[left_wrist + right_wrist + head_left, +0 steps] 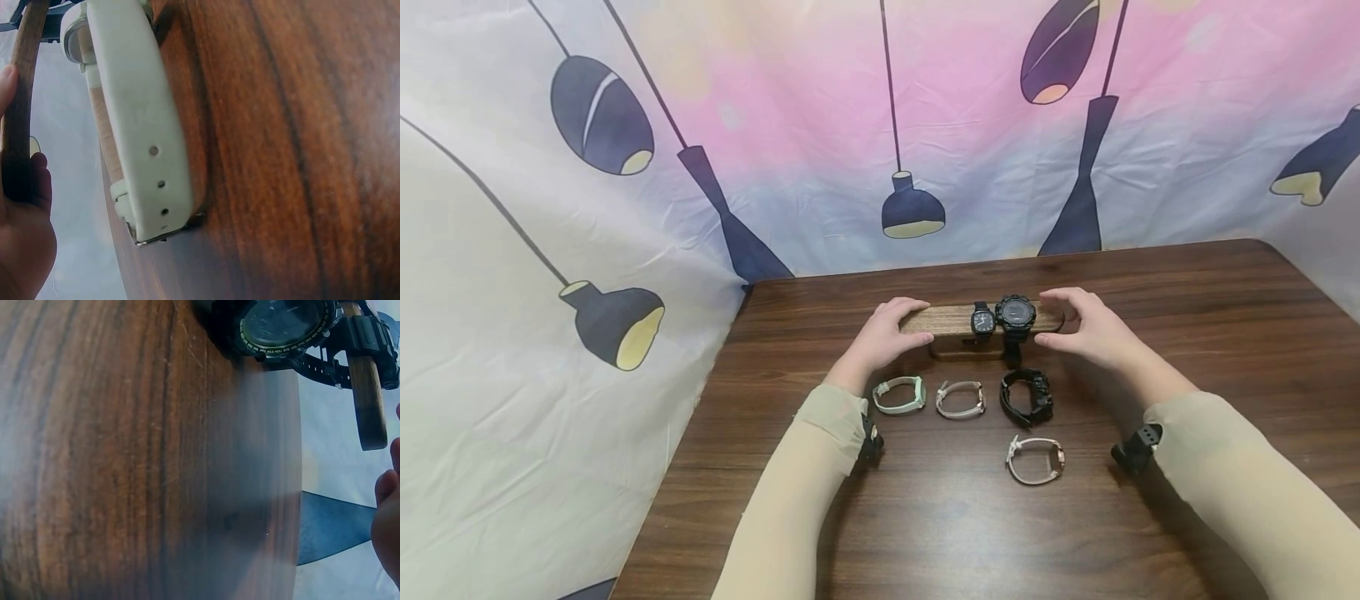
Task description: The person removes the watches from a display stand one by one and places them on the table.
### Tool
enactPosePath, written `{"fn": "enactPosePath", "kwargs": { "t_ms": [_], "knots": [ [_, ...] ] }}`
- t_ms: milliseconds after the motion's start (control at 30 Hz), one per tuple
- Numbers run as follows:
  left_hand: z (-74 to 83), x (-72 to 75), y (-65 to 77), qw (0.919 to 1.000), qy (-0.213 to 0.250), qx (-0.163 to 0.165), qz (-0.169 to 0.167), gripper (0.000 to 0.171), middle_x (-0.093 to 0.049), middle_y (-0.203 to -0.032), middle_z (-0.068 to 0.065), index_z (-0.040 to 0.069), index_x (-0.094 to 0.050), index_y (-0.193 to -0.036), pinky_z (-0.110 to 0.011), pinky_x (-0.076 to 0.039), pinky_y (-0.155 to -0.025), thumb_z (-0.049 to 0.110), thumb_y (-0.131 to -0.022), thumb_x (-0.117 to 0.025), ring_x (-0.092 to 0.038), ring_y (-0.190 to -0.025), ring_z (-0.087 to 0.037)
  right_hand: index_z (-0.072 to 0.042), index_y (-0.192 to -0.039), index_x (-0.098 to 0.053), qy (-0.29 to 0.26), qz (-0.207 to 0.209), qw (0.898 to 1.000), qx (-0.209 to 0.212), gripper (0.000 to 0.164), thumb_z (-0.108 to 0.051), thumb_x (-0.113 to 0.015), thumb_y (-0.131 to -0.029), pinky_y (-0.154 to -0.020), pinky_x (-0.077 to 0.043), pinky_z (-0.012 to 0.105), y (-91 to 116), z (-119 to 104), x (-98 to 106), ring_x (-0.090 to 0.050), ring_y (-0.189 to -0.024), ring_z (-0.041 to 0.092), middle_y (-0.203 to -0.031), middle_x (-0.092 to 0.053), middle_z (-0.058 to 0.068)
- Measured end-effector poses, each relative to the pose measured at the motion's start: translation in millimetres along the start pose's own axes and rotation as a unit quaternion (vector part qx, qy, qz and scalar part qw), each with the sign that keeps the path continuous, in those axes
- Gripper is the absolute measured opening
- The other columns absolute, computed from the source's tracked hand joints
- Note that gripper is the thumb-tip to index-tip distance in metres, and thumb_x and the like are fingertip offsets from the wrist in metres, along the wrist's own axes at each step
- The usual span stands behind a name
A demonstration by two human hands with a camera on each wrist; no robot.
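My left fingers (908, 304) grip one end of the wooden watch stand (951, 319) on the tabletop (925, 533); my right fingers (1063, 294) are loosely parted beside its other end, holding nothing. It carries a square black watch (982, 321) and a round black watch (1017, 312). Nearer me: a mint-green watch (140, 119), two pale watches (960, 415), a chunky black watch (1041, 397).
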State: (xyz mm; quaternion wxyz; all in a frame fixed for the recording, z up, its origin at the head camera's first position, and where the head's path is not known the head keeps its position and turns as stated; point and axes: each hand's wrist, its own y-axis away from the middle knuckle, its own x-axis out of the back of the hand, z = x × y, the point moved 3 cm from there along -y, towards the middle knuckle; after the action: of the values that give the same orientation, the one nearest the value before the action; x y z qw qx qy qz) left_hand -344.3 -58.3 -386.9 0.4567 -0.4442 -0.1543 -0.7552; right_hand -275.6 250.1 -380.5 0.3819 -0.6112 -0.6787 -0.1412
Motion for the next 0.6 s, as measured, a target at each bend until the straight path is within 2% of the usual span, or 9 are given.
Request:
{"fn": "enactPosePath", "kwargs": {
  "t_ms": [67, 200, 300, 467, 600],
  "knots": [
    [-0.1, 0.2, 0.6, 1.0000, 0.003, 0.000, -0.001, 0.056, -0.047, -0.135, 0.000, 0.017, -0.052, -0.134, -0.040, -0.033, -0.101, 0.037, -0.085, -0.069, -0.039, -0.124, -0.021, -0.001, -0.131, -0.048, 0.000, -0.002, 1.000, 0.001, 0.064, -0.025, -0.077, -0.079, -0.076, -0.032, 0.040, -1.4, -0.6, -0.1, -0.036, -0.091, 0.025, -0.104, -0.048, 0.013],
    [0.5, 0.1, 0.4, 1.0000, 0.006, -0.003, -0.003, 0.057, -0.047, -0.136, -0.001, 0.014, -0.052, -0.135, -0.040, -0.032, -0.102, 0.037, -0.085, -0.069, -0.039, -0.125, -0.022, 0.000, -0.132, -0.047, 0.001, -0.008, 1.000, 0.001, 0.066, -0.025, -0.077, -0.078, -0.083, -0.032, 0.047, -3.4, -1.4, 0.8, -0.036, -0.101, 0.031, -0.117, -0.048, 0.017],
    [1.1, 0.1, 0.1, 1.0000, 0.005, -0.003, -0.004, 0.056, -0.047, -0.136, -0.001, 0.014, -0.052, -0.135, -0.040, -0.031, -0.102, 0.036, -0.085, -0.068, -0.039, -0.126, -0.022, 0.000, -0.133, -0.046, 0.001, -0.014, 1.000, 0.000, 0.068, -0.027, -0.077, -0.078, -0.084, -0.034, 0.047, -5.8, -0.9, 0.8, -0.036, -0.104, 0.033, -0.121, -0.046, 0.019],
    [1.1, 0.0, 0.2, 1.0000, 0.006, 0.003, -0.006, 0.056, -0.046, -0.136, -0.001, 0.017, -0.052, -0.135, -0.040, -0.032, -0.102, 0.038, -0.086, -0.068, -0.038, -0.125, -0.022, 0.000, -0.134, -0.045, 0.001, -0.022, 1.000, 0.010, 0.068, -0.026, -0.076, -0.079, -0.074, -0.038, 0.038, -10.9, -0.5, -0.3, -0.039, -0.092, 0.026, -0.107, -0.048, 0.015],
    [0.9, 0.4, 0.6, 0.9999, 0.006, 0.006, -0.006, 0.056, -0.046, -0.137, 0.000, 0.017, -0.052, -0.135, -0.041, -0.033, -0.102, 0.039, -0.086, -0.068, -0.037, -0.126, -0.023, 0.000, -0.134, -0.046, 0.007, -0.024, 1.000, 0.017, 0.067, -0.025, -0.077, -0.079, -0.072, -0.036, 0.036, -14.2, -0.8, -0.7, -0.037, -0.089, 0.024, -0.097, -0.048, 0.012]
  ]
}}
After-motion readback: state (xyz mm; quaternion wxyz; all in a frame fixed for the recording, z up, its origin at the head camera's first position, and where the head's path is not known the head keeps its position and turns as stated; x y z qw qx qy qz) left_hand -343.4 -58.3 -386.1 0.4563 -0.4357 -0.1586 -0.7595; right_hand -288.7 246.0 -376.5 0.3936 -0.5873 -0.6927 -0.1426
